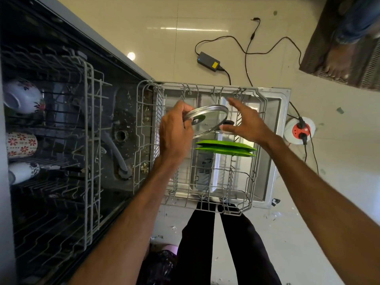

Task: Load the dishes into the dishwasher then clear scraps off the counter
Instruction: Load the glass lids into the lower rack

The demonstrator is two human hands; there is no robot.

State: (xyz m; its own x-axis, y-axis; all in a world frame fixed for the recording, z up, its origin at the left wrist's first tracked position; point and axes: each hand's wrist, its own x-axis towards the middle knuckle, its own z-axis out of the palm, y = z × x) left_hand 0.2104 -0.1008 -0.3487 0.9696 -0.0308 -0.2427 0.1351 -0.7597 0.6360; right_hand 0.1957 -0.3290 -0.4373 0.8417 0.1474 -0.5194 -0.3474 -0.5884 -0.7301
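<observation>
Lid (206, 122) was held tilted over the rack (254, 175), just above the plates (226, 146), presumably for slotting on edge. Rim was gripped by the left hand (174, 132); the right hand (245, 122) was spread open beside the knob (228, 122), likely steadying.

Holding a tilted glass lid (207, 120) by its metal rim in the left hand (176, 130); right hand (244, 120) spread open at the lid's other side, thumb by the black knob (228, 122). Just below both hands, two green plates (226, 148) on edge in the pulled-out rack (255, 182).
</observation>
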